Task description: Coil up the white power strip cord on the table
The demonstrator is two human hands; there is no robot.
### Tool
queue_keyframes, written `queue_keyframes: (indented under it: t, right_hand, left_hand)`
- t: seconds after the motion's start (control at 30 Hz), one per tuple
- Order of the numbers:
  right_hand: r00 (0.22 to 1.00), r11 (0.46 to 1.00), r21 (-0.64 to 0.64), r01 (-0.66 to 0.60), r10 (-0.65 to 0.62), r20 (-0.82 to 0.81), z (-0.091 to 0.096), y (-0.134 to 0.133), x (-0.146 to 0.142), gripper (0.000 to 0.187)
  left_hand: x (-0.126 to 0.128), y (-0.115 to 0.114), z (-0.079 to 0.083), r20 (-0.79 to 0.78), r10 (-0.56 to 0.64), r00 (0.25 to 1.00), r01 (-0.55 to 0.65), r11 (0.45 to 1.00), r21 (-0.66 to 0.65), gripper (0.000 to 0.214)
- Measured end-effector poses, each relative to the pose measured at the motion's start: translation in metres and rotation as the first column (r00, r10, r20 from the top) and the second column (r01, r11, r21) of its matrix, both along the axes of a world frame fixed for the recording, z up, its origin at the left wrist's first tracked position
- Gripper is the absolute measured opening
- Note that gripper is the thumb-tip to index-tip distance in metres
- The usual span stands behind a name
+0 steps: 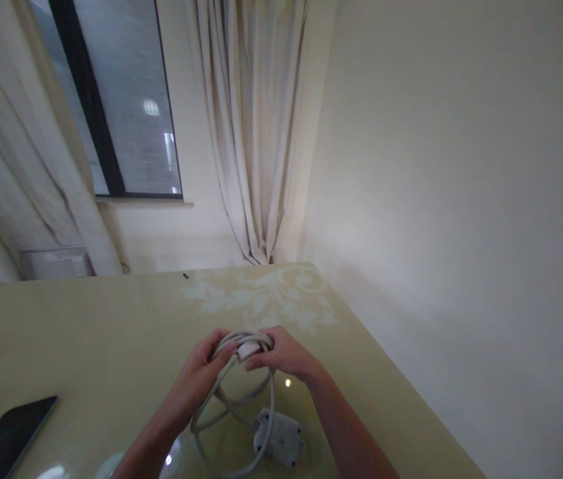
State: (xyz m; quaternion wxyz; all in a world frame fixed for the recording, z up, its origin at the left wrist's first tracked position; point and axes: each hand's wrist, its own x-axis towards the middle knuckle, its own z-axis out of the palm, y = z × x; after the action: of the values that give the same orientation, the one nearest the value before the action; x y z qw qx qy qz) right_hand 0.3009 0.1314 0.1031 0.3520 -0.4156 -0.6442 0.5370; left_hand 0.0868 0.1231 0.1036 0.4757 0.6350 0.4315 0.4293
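A pale grey power cable [272, 392] is looped into a coil above the table. My left hand [207, 366] grips the coil's left side, thumb on top. On the other side, my right hand [284, 352] has its fingers wrapped round the bundled loops. Between the two thumbs lies a white cable end [248, 350], possibly a plug. Below the hands, a white power strip or adapter block [279, 436] with small dark screw holes rests near the hanging loops, which droop around its left side.
The glossy yellow-green table [112, 332] has a white floral pattern [266, 293] at its far corner. A dark flat tablet or phone [9, 436] lies at the lower left. A tiny dark object [186, 275] sits by the far edge. A wall [436, 233] borders the right side; curtains [256, 133] hang beyond.
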Motion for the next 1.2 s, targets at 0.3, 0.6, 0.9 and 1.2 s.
queue_keyframes:
  t: [0.3,0.6,0.9,1.2]
  right_hand:
    - [0.914,0.730,0.682,-0.041,-0.248,0.321,0.010,-0.010,-0.013,0.076]
    - [0.925,0.655,0.741,-0.148,-0.172,0.337,0.012,-0.016,-0.018,0.056]
    - [0.837,0.293,0.891,0.346,-0.526,-0.152,0.019,-0.007,0.012,0.060]
    - [0.810,0.285,0.869,0.404,-0.553,-0.195,0.025,-0.005,0.016,0.059]
  left_hand:
    - [0.009,0.000,-0.013,0.173,0.145,0.974,-0.115,0.978,-0.172,0.059]
    - [0.012,-0.004,-0.022,0.332,0.146,0.932,-0.019,0.934,-0.358,0.074]
    - [-0.011,0.025,-0.049,-0.027,0.144,0.989,-0.146,0.974,-0.174,0.075]
    - [-0.125,0.031,-0.059,-0.545,0.581,0.605,-0.493,0.810,0.317,0.069]
